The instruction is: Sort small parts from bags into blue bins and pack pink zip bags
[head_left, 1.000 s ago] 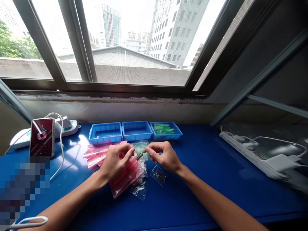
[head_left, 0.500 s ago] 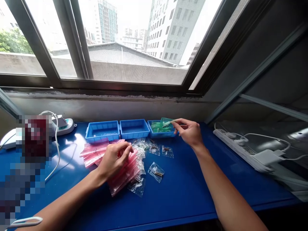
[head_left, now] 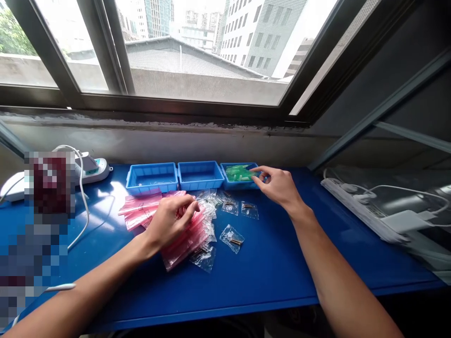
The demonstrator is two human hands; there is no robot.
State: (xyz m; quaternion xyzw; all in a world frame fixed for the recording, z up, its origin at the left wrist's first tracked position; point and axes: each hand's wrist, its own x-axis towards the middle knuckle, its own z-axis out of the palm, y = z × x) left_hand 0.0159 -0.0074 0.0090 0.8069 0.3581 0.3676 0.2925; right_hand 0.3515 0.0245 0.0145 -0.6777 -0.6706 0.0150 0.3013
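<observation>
From my distant seat I had the right hand [head_left: 281, 186] at the right end of the rightmost blue box [head_left: 239, 186], thumb and forefinger close together by the green bags [head_left: 236, 172]; I could not tell whether they pinched one or merely touched it. The left hand [head_left: 171, 220] was loosely curled over the pink bags [head_left: 141, 206], and whether its fingertips gripped anything was hidden from me. The green bags lay heaped inside the box, so I judged that a light touch at one corner suited the work best, since thin plastic was likely to cling or slide. I wanted the wrist high, because a low knuckle could have caught the rim. The middle box [head_left: 200, 174] stood just beside on the left, making a straight-up path safer than a sideways one. Clear bags [head_left: 249, 210] with dark metal pieces sat just in front of the box, so I marked them as easy to brush with a sleeve-low forearm. The roomiest stretch of blue tabletop [head_left: 352, 253] was between the right forearm and the white power strip [head_left: 362, 209]; the left forearm had less, with the cable [head_left: 84, 202] beyond it.
</observation>
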